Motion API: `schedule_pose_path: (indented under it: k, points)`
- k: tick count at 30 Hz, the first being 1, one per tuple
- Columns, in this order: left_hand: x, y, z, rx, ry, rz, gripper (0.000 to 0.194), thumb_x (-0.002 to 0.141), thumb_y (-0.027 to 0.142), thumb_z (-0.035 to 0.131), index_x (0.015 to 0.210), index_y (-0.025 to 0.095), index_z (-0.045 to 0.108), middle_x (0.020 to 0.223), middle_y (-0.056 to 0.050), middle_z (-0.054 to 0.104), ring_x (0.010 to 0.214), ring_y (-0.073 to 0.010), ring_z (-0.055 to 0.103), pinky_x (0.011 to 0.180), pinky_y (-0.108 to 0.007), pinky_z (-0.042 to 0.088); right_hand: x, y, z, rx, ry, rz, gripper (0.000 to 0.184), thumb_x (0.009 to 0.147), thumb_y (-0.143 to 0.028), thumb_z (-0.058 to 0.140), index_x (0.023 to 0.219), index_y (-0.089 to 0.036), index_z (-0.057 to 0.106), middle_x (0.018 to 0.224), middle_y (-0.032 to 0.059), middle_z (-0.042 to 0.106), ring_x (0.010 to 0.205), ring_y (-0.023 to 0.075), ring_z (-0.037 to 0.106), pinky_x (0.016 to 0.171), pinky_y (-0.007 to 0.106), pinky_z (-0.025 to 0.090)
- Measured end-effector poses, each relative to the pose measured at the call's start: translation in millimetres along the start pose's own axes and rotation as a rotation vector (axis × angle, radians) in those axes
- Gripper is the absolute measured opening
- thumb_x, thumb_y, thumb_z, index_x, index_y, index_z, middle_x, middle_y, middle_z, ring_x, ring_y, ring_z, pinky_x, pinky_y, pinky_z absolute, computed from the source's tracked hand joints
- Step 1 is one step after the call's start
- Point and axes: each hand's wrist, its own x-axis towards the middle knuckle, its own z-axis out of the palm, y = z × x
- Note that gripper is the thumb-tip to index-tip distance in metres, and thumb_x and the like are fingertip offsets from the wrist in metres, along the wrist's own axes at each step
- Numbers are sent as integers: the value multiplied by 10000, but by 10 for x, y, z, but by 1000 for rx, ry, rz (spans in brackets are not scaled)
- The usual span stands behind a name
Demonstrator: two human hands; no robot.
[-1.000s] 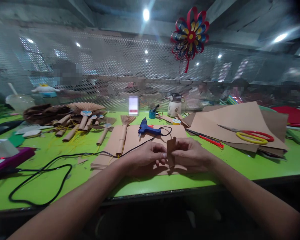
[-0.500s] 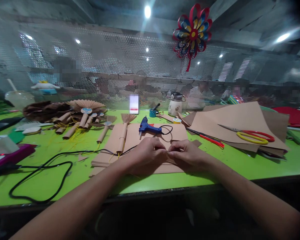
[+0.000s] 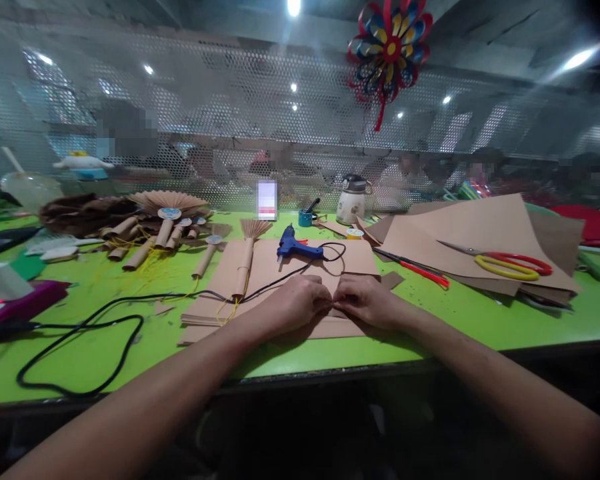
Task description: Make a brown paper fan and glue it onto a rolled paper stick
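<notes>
Curled in close, with left hand (image 3: 303, 301) beside right hand (image 3: 365, 301), but too hidden to tell if holding anything. With brown paper (image 3: 360, 259) under both and a blue glue gun (image 3: 301, 249) just past the left hand.

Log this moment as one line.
left hand, right hand: close together over brown paper | grip: contents hidden | glue gun: on brown paper, unheld | scissors: at right, unheld

1. The glue gun (image 3: 305, 251) blocks the way straight beyond the left hand (image 3: 297, 302) and right hand (image 3: 367, 300).
2. Leftward, a black cord (image 3: 130, 298) loops across the table (image 3: 510, 327).
3. A hand could pass rightward over bare table, nearer than the scissors (image 3: 513, 265) and big paper sheets (image 3: 455, 223).
</notes>
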Motion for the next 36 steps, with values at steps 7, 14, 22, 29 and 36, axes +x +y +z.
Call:
schedule_pose_path:
  k: [7, 14, 22, 29, 36]
  points:
    - [-8, -33, -108, -168, -109, -213, 198, 849, 287, 558, 953, 193, 697, 873, -46, 698, 765, -163, 615, 680, -246, 431, -19, -90, -112, -27, -48, 26, 89, 887, -190, 578, 825, -152, 629, 800, 34, 597, 714, 126, 528, 631, 220, 392]
    - [0, -126, -92, -163, -88, -192, 183, 836, 296, 588, 942, 206, 707, 866, -45, 699, 785, -173, 611, 693, -260, 433, -32, -72, -91, -85, -76, 29, 88, 899, -191, 539, 834, -152, 584, 821, 46, 584, 715, 137, 507, 622, 237, 374]
    - [-25, -194, 79, -76, 56, -71, 213, 868, 287, 558, 843, 215, 757, 774, -36, 615, 694, -130, 547, 616, -231, 402, -17, -69, -60, -160, -97, -30, 89, 902, -159, 519, 833, -156, 575, 833, 61, 587, 761, 161, 513, 651, 261, 380]
    - [-65, -108, 51, -45, 77, -38, 251, 896, 276, 514, 833, 235, 754, 782, -26, 578, 683, -111, 517, 599, -224, 374, -15, -80, -68, -147, -91, -57, 119, 898, -113, 502, 887, -148, 615, 853, 65, 596, 789, 160, 524, 669, 261, 385]
    - [-73, -81, 6, 108, 40, -31, 273, 891, 255, 494, 789, 210, 742, 785, -42, 539, 689, -130, 494, 614, -254, 361, -17, -83, -73, -136, -86, -36, 112, 896, -141, 504, 852, -150, 607, 848, 61, 600, 771, 159, 523, 656, 261, 383]
